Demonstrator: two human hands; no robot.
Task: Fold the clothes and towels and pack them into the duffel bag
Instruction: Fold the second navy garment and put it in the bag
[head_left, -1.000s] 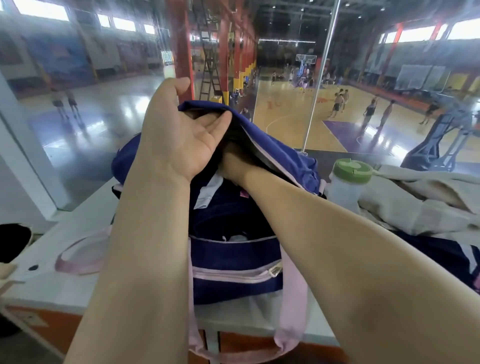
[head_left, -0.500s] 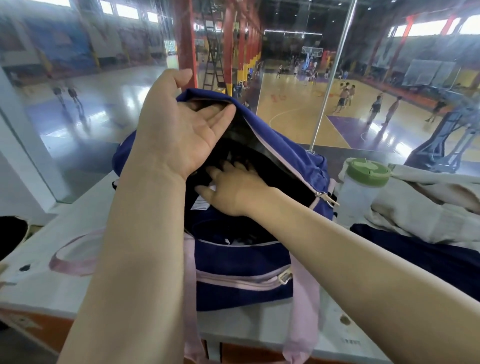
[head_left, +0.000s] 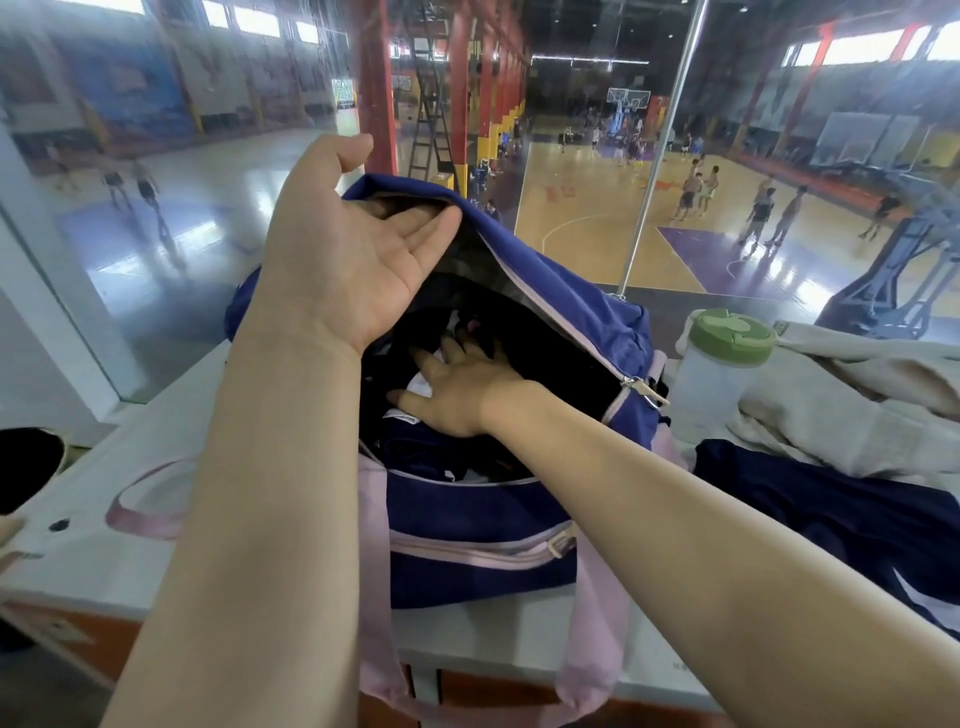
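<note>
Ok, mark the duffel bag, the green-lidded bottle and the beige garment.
duffel bag (head_left: 483, 525): head view, near side panel.
green-lidded bottle (head_left: 727, 335): head view, on the lid.
beige garment (head_left: 841, 410): head view, middle folds.

Single view, head-worn, wide-angle; looks forward and down along both forearms from the person's own eye line; edges bend with lens distortion; nearest in frame the left hand and right hand, close under the lens; the duffel bag sits centre on a white counter, near; beyond, through a glass pane, a basketball court lies far below and ahead; no second view to share with.
</note>
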